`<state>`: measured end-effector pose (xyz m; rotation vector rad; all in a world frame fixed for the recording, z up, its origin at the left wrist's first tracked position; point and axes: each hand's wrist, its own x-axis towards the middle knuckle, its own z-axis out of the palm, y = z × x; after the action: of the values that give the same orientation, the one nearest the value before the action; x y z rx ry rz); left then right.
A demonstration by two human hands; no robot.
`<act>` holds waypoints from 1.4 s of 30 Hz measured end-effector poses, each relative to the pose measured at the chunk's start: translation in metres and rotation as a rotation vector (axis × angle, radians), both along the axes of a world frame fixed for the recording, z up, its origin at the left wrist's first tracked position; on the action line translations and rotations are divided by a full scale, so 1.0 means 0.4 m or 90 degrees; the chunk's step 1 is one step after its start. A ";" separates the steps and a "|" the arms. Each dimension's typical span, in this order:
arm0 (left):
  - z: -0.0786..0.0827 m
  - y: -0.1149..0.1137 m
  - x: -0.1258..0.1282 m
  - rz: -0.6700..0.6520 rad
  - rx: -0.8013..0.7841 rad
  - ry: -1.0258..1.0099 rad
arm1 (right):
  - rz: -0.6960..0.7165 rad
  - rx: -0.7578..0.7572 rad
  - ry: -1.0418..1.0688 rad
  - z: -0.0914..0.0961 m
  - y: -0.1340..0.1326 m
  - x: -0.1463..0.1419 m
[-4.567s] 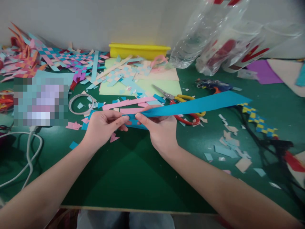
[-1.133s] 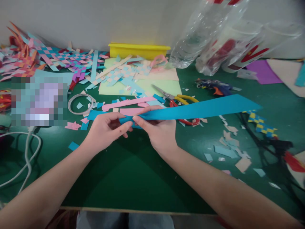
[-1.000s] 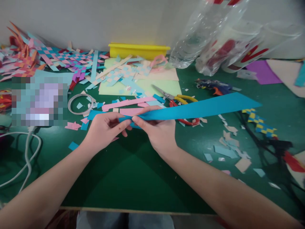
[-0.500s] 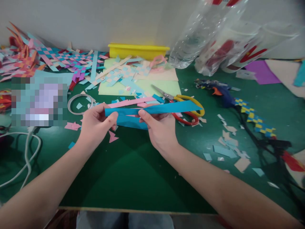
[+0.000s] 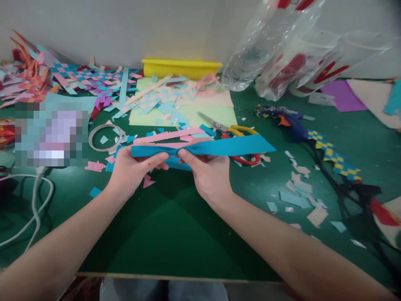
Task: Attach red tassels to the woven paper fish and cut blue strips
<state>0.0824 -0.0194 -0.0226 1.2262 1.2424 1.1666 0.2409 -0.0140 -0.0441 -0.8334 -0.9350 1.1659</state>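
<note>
A long blue paper strip [image 5: 225, 147] is held just above the green table [image 5: 175, 225], folded or twisted near its middle. My left hand [image 5: 131, 171] is closed, pinching the strip's left part between thumb and fingers. My right hand [image 5: 208, 175] is closed too, pinching the strip at the fold, and the wider free end sticks out to the right over the scissors [image 5: 238, 136]. A second layer of the blue paper shows beneath the strip between my hands.
Pink strips [image 5: 169, 135], a tape ring [image 5: 105, 136] and woven paper mats [image 5: 94, 77] lie behind my hands. A yellow tray [image 5: 181, 67] and clear plastic bottles [image 5: 266, 46] stand at the back. A glue gun [image 5: 288, 119], black cables and paper scraps lie right; a white cable [image 5: 34, 205] lies left.
The long blue strip has been folded back on itself, so its free end reaches far less to the right than a second ago. Both hands stay pinched on it, now slightly lower.
</note>
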 end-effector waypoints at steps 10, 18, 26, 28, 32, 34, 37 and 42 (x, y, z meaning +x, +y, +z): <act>-0.002 0.011 -0.007 0.068 0.029 -0.060 | 0.056 -0.052 0.021 0.003 0.003 0.003; 0.000 0.015 -0.008 0.091 0.054 -0.134 | 0.043 -0.039 -0.001 0.009 -0.003 -0.001; -0.003 0.000 0.012 -0.029 0.008 -0.038 | 0.060 0.046 -0.095 0.013 -0.019 0.002; -0.004 0.002 0.011 -0.026 0.013 -0.028 | 0.070 0.064 -0.147 0.016 -0.022 0.006; -0.003 0.007 0.003 -0.023 0.032 -0.053 | 0.101 0.049 -0.124 0.017 -0.020 0.009; -0.002 0.010 -0.002 0.001 0.023 -0.073 | 0.097 0.026 -0.067 0.014 -0.016 0.008; -0.003 0.016 -0.008 0.039 0.017 -0.124 | 0.071 -0.019 -0.016 0.008 -0.009 0.006; -0.002 0.020 -0.010 0.072 0.029 -0.181 | 0.055 -0.053 -0.033 0.003 -0.007 0.005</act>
<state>0.0784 -0.0113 -0.0234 0.9922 1.0868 1.4058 0.2428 -0.0169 -0.0429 -0.9012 -0.9788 1.2696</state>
